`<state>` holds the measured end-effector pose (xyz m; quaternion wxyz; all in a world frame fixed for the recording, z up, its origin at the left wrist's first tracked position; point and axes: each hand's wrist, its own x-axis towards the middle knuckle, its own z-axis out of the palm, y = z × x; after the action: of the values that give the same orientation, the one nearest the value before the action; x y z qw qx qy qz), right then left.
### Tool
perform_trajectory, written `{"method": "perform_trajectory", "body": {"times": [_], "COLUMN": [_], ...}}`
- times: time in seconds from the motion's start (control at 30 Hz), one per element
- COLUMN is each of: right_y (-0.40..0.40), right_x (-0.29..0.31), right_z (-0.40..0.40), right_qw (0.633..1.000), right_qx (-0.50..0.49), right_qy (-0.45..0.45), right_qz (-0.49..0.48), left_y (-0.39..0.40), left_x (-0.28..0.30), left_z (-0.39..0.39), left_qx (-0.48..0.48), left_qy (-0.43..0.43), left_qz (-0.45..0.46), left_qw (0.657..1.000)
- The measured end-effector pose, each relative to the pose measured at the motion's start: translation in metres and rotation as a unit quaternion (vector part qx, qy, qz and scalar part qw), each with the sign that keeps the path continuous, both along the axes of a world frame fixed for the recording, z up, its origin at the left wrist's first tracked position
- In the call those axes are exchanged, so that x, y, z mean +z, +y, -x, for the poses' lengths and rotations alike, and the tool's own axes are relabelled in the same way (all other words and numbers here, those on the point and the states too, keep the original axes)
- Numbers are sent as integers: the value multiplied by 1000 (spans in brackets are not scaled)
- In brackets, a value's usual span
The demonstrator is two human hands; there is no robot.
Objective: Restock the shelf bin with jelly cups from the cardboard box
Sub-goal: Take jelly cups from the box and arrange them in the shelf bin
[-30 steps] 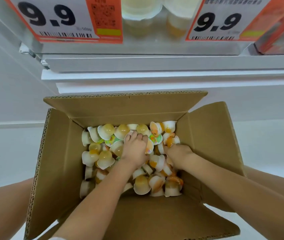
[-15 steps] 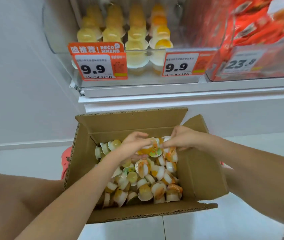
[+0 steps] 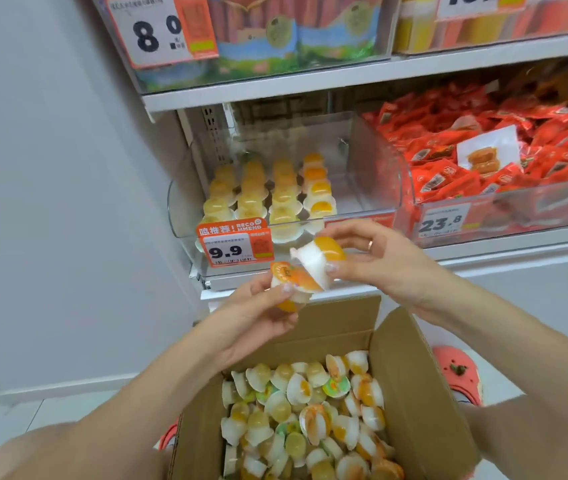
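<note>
From the head camera, the left hand [image 3: 258, 317] pinches a jelly cup [image 3: 293, 282] with an orange printed lid, thumb on its rim and fingers curled underneath. The right hand [image 3: 376, 258] grips a second jelly cup [image 3: 320, 254], white with an orange dome, between thumb and curled fingers; a ring shows on one finger. The two cups touch each other, held above the far edge of the open cardboard box [image 3: 417, 393], which holds a loose heap of more jelly cups [image 3: 306, 414]. Just behind the hands stands the clear shelf bin [image 3: 185, 216], with rows of yellow and orange cups stacked at its left side. Its orange price tag [image 3: 234, 244] reads "RECOMMEND" and "9.9". The neighbouring bin of red snack packets [image 3: 483, 157] carries a tag [image 3: 443, 223] reading "23.8". On the shelf above, a tag [image 3: 157, 29] shows "8" and "0"; its small print is unreadable.
</note>
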<state>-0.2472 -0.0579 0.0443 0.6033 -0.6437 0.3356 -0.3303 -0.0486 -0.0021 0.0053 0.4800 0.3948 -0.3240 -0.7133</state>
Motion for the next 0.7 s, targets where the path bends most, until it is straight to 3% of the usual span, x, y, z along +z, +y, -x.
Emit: {"method": "perform_trajectory", "body": {"times": [0.13, 0.3, 0.5, 0.7], "right_y": [-5, -13, -15, -16], "right_x": [-7, -12, -16, -13], "right_z": [-8, -8, -14, -13], "right_qw": [994, 994, 995, 991], "right_qx": [28, 31, 23, 90], "right_qy": [64, 70, 60, 70], "right_qz": [78, 76, 73, 73], "left_y": [-3, -8, -8, 2], "left_x": [-15, -14, -11, -10], "left_z": [13, 13, 11, 12], "left_qx": [67, 33, 14, 34], "left_qy": [108, 49, 107, 126], "left_qz": [-53, -55, -49, -69], "left_qw": [991, 997, 993, 989]}}
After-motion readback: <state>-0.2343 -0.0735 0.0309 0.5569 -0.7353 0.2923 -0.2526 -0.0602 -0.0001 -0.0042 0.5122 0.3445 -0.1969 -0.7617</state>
